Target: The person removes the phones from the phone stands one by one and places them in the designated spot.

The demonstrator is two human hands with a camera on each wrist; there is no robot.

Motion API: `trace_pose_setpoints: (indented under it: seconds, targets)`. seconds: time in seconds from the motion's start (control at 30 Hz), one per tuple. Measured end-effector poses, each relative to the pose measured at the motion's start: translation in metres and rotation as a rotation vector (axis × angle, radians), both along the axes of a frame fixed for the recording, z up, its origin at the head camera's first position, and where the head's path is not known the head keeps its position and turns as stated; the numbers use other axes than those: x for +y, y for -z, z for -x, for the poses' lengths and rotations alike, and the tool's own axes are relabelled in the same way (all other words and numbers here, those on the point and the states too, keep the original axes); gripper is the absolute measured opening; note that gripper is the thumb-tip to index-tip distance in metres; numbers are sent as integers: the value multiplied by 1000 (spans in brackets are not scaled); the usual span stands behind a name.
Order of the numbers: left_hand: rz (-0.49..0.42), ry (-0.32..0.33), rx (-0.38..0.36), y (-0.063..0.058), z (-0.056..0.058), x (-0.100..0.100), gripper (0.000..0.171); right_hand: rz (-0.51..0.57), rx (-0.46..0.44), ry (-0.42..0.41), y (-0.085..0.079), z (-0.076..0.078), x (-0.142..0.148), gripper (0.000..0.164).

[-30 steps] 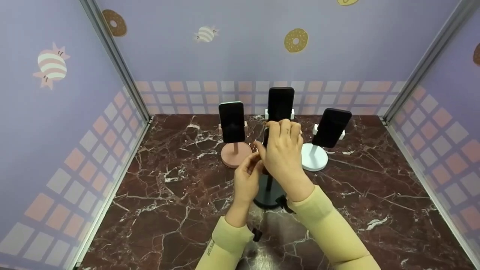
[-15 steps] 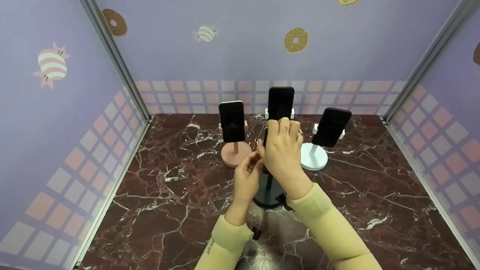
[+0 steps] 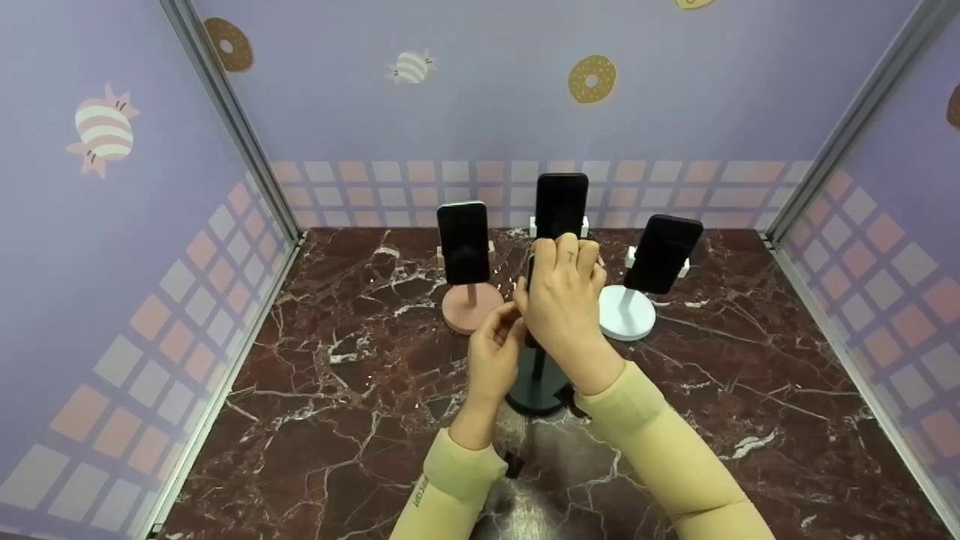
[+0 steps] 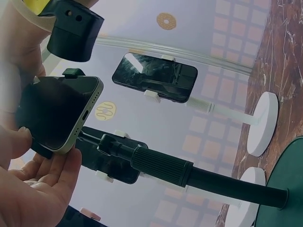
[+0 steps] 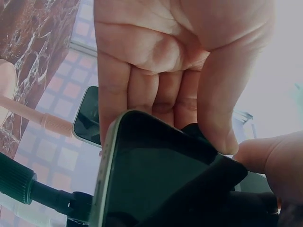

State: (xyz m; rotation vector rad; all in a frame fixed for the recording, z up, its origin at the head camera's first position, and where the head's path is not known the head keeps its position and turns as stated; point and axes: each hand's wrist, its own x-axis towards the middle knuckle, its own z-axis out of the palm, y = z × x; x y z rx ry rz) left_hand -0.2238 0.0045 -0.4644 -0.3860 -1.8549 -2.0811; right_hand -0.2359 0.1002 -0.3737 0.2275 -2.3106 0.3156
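Note:
A smartphone [image 4: 59, 113] with a dark screen and pale edge sits in the clamp of a dark green phone stand [image 4: 165, 165]. My left hand [image 3: 491, 367] grips the phone at one side, thumb by a clamp arm and fingers behind. From the opposite side my right hand [image 3: 566, 307] holds the phone, its fingers [image 5: 142, 90] curled behind and its thumb at the edge by the clamp. Both thumbs come close together in the right wrist view. The head view shows only a sliver of this phone, as my right hand covers it. The stand's round base [image 3: 536, 394] rests on the table.
Behind stand three more phones in stands: one in a pink stand [image 3: 472, 307] at left, one [image 3: 562, 202] at the back, one in a white stand [image 3: 628, 313] at right. Patterned purple panels [image 3: 487, 112] enclose the marbled table [image 3: 337, 420] on three sides.
My right hand has shifted very slightly up, its thumb drawing in toward the phone. My left hand stays in place, and the stands have not moved.

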Motion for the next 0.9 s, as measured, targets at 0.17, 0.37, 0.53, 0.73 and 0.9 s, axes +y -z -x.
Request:
trace_pose_setpoints:
  seconds: [0.17, 0.37, 0.53, 0.73, 0.9]
  targets:
    - [-10, 5, 2, -1, -1, 1, 25, -13, 12, -4, 1, 1, 0, 42]
    - [-18, 10, 5, -4, -2, 2, 25, -40, 70, 3, 2, 4, 0, 38]
    - [-31, -6, -6, -4, -3, 3, 23, -61, 94, 1, 4, 5, 1, 38]
    - [-43, -11, 17, -2, -2, 4, 24, -50, 54, -12, 1, 4, 3, 40]
    - [-67, -4, 4, -2, -1, 4, 24, -52, 35, -16, 0, 4, 4, 38]
